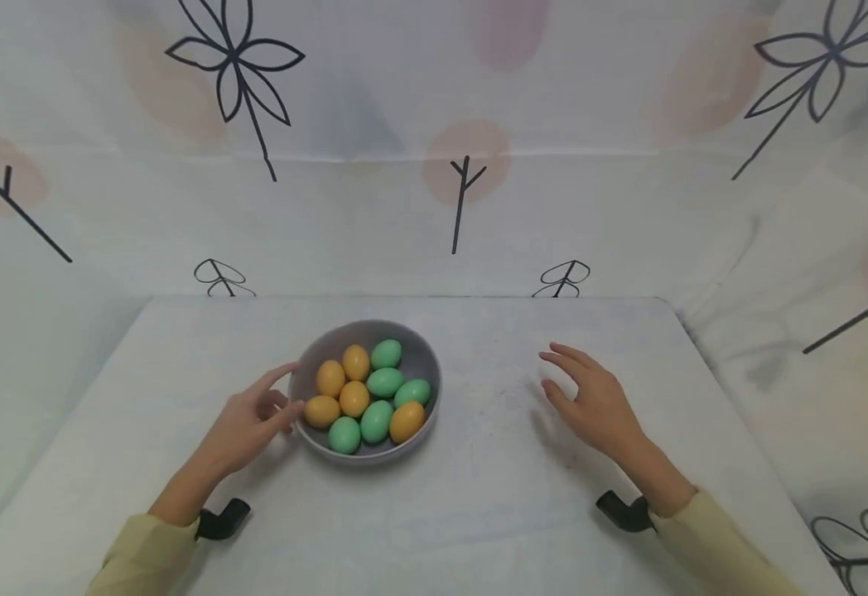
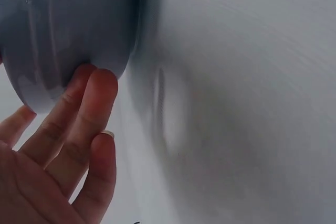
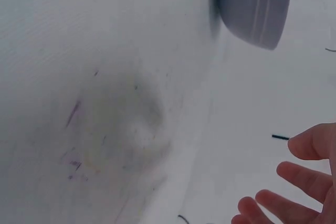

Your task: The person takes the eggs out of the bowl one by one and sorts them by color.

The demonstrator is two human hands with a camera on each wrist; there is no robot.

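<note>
A round grey bowl [image 1: 434, 414] stands on the white table, left of the middle in the head view. Inside lie several yellow-orange eggs [image 1: 330, 377] and several green eggs [image 1: 377, 421]. My left hand [image 1: 243, 426] holds the bowl's left side, its thumb at the rim. In the left wrist view, fingers [image 2: 100, 95] of that hand bend against the bowl's outer wall [image 2: 84, 19]. To the right of the bowl, my right hand [image 1: 590, 406] hovers over the table with loosely bent fingers and nothing in them. The right wrist view shows it apart from the bowl [image 3: 252, 9].
The white table [image 1: 494, 513] has its far edge against a pale cloth backdrop [image 1: 374, 207] printed with flowers and twigs. Faint purple marks [image 3: 74, 113] dot the tabletop near the right hand. A black wrist device [image 1: 225, 520] sits at each sleeve cuff.
</note>
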